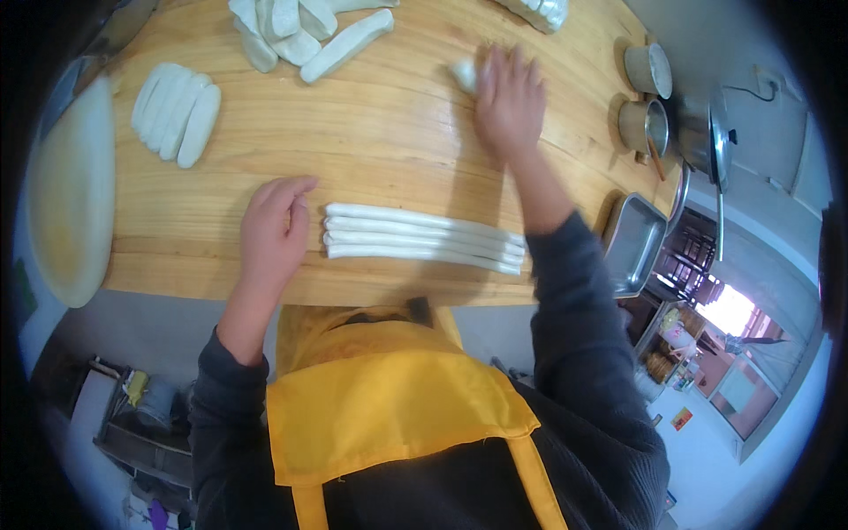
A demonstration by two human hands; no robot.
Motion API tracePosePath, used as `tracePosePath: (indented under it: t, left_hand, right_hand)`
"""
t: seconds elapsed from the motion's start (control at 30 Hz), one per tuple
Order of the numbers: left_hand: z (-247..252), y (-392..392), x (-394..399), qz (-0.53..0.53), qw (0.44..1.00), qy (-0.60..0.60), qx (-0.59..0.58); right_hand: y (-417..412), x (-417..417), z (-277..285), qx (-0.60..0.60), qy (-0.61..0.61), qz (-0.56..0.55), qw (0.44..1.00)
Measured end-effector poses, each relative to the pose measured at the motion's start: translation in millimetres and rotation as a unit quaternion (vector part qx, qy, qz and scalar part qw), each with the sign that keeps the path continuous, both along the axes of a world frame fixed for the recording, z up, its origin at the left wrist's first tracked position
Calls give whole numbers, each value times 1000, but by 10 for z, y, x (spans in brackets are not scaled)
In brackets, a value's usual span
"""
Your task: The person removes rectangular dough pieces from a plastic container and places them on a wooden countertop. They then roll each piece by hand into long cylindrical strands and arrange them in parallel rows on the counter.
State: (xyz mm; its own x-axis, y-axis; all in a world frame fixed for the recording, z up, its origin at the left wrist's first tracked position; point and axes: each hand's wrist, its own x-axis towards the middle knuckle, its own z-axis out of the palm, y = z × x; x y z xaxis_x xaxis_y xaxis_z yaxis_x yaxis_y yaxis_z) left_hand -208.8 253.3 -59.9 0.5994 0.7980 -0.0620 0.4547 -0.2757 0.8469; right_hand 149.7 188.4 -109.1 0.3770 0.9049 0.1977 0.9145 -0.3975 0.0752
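Four long white dough ropes [424, 237] lie side by side on the wooden table [371, 146] near its front edge. To the left of their ends is my left hand [275, 222], fingers loosely bent and thumb apart, with nothing visible in it. Farther back on the right, my right hand [510, 106] reaches palm down with its fingers spread, slightly blurred. A small white lump, apparently dough [464, 74], shows at its left side; whether the palm covers more of it is hidden.
Short dough strips [173, 112] sit in a row at left. More dough pieces [291, 40] are heaped at the back, with another dough group [540, 13] at back right. Metal pots [642, 126], a steel tray [636, 245] and a large pale oval board-like object [73, 199] flank the table.
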Motion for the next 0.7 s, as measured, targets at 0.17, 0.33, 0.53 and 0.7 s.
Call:
tracePosePath:
  t: [0.17, 0.33, 0.53, 0.7]
  left_hand:
    - [109, -69, 117, 4, 999, -26, 28]
    - [188, -292, 590, -101, 992, -74, 21]
    - [275, -585, 1370, -206, 970, -103, 73]
    - [-269, -455, 1868, -209, 940, 45, 266]
  right_hand:
    - [-25, -219, 5, 23, 13, 9, 1000]
    - [-478, -918, 253, -15, 124, 6, 992]
    - [-51, -469, 94, 6, 76, -20, 997]
    - [-630, -996, 214, -41, 145, 41, 988]
